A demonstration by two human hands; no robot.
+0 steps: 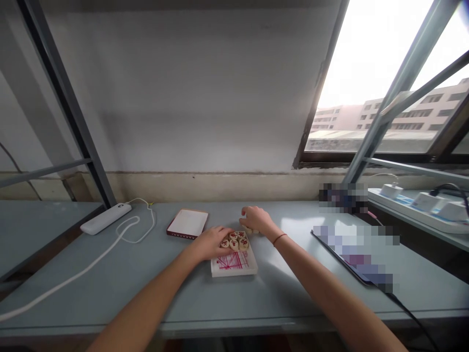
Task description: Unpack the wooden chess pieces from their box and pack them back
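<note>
Several round Chinese chess pieces [233, 240] with red characters sit grouped at the far part of a shallow white box [234, 273]. A sheet with red printed lines [231, 260] shows in the box's near part. My left hand [214, 242] curls round the left side of the group, fingers behind and thumb in front. Just beyond the box's far right corner, my right hand [258, 220] bends its fingers down over a few more pale pieces [252, 231], partly hidden beneath it. A red cord circles my right wrist.
A box lid [187, 223], white inside with a dark red edge, lies left of the box. Farther left are a white power strip [106, 218] and its cable. A blurred flat object [353, 256] lies right; another power strip [421, 205] rests beyond the metal frame.
</note>
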